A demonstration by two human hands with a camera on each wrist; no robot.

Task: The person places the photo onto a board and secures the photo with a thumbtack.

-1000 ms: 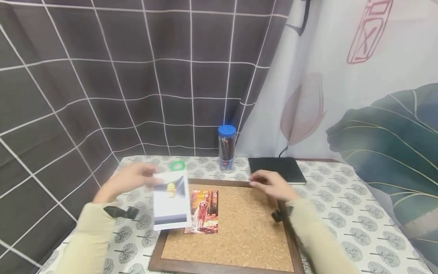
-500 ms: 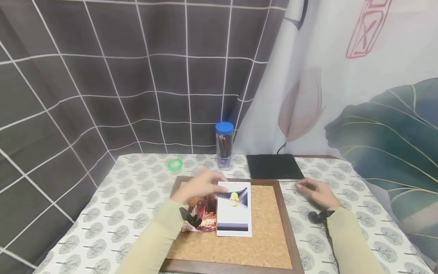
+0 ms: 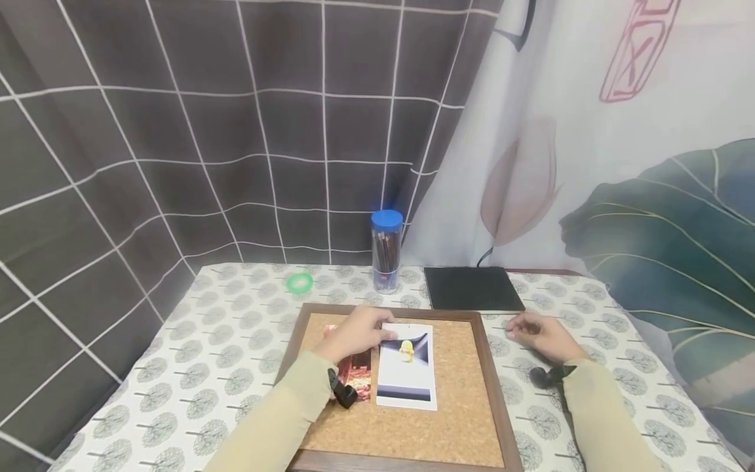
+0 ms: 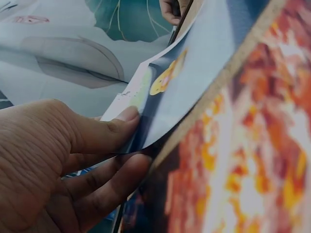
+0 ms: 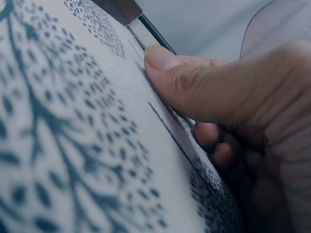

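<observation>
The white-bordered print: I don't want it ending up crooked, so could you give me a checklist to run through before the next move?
1. White-bordered print over the corkboard: ok, all of it lies within the board's edges.
2. Grip: ok, the left hand pinches it near its upper left corner.
3. Print lying flat: not ok, the left wrist view shows it curving up where it is pinched.
4. Gap from the reddish photo: ok, a strip of cork shows between them.
5. Reddish photo straight: cannot tell, the left hand and arm hide much of it.
6. Right hand out of the way: ok, it is off the board, to its right.
</observation>
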